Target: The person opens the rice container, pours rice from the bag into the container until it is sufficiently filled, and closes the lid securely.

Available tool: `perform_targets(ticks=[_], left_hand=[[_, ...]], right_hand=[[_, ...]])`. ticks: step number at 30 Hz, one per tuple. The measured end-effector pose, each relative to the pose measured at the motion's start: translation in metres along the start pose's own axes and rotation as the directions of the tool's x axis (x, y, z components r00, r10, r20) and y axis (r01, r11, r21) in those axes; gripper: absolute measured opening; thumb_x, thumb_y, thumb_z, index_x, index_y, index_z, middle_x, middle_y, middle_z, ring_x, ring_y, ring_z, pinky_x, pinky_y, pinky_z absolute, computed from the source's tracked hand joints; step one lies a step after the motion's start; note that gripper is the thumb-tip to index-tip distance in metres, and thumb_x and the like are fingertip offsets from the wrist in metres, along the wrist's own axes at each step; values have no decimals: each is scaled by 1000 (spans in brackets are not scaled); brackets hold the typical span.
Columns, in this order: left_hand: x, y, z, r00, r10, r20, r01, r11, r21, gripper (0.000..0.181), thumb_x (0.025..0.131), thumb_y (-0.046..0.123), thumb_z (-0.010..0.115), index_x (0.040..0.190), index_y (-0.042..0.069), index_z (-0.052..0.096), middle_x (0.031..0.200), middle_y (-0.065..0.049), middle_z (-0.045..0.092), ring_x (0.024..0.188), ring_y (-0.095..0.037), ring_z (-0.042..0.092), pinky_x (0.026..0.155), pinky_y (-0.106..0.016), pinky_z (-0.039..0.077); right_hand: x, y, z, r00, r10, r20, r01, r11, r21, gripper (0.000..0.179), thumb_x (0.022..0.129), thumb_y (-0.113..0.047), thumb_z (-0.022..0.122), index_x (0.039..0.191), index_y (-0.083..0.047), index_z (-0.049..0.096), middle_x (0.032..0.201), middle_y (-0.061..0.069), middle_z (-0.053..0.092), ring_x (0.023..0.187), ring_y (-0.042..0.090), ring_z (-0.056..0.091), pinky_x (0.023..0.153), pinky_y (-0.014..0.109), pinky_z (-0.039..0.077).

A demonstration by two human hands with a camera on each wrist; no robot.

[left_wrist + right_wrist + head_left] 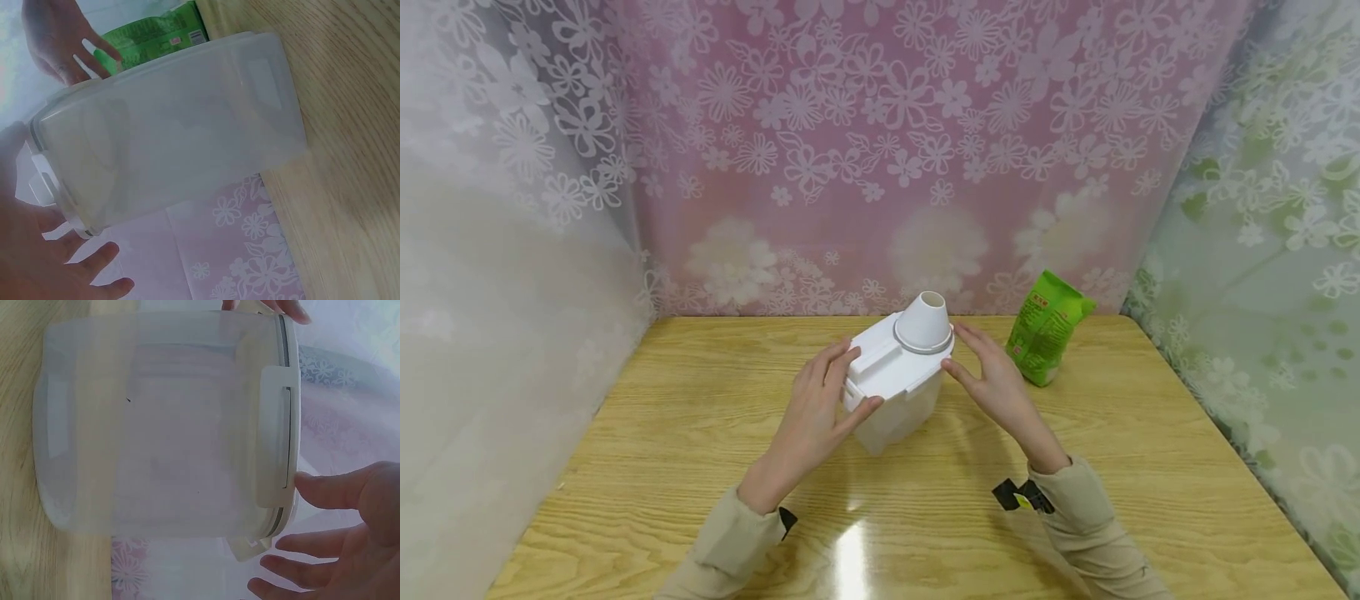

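A translucent plastic storage container (893,417) stands upright on the table, its white lid (880,371) fitted on top. Over the lid's far right end sits a white cone-shaped cup (923,323) with a small round opening. My left hand (808,400) spans the lid's near left end, thumb at the front edge and fingers at the back. At the other end my right hand (1000,392) has its thumb and fingertips at the lid's rim. Both hands' fingers look extended rather than curled. The right wrist view shows that thumb touching the lid's edge.
A green printed bag (1047,329) stands at the back right of the wooden table (700,467), beyond my right hand. Floral curtains (850,150) enclose the table's back and sides. Dark straps (1024,495) circle both wrists.
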State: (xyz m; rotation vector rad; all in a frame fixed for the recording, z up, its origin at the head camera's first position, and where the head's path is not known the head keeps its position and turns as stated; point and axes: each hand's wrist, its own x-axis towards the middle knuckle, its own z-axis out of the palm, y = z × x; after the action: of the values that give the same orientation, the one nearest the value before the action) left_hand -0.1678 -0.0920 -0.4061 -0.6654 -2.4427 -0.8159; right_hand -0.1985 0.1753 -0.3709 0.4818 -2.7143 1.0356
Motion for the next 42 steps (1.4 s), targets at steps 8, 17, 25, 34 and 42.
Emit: perform_targets(ticks=[8,17,25,34,42], left_hand=[[1,5,1,999,22,-33,-20,998,52,85,97,72,35,141,1,51,145,-23,49,135,-44,44,109,-64,36],[0,12,1,999,17,-32,-15,999,37,85,96,71,37,137,-1,53,145,-24,48,136,-45,42,110,-64,35],[-3,13,1,995,99,-3,-99,995,-5,81,99,68,37,137,-1,54,151,-18,48,146,-44,33,118,-60,26],[-5,11,1,995,98,-11,-98,994,-53,66,105,57,35,135,3,60,149,-12,52,144,-39,38,119,-58,26],[-3,13,-1,988,144,-62,-149,985,-88,28,100,16,63,127,9,68,139,-13,60,136,-38,48,114,-57,33]], right_hand=[[-10,-12,3,999,21,-27,-23,994,-104,68,98,-31,68,151,3,43,151,28,44,138,48,42,110,63,36],[-7,-13,7,998,69,6,-68,991,-112,72,100,-42,61,154,0,38,155,26,40,142,47,38,112,63,34],[3,-7,7,1000,16,21,-15,998,-61,67,104,-35,57,155,2,35,154,29,40,141,50,37,112,65,32],[7,-1,10,998,23,53,-23,1000,-7,61,108,-33,48,158,-3,31,154,28,41,141,49,38,113,65,31],[14,5,12,998,33,52,-35,998,47,56,109,-32,47,156,-5,37,155,24,41,144,47,34,116,65,26]])
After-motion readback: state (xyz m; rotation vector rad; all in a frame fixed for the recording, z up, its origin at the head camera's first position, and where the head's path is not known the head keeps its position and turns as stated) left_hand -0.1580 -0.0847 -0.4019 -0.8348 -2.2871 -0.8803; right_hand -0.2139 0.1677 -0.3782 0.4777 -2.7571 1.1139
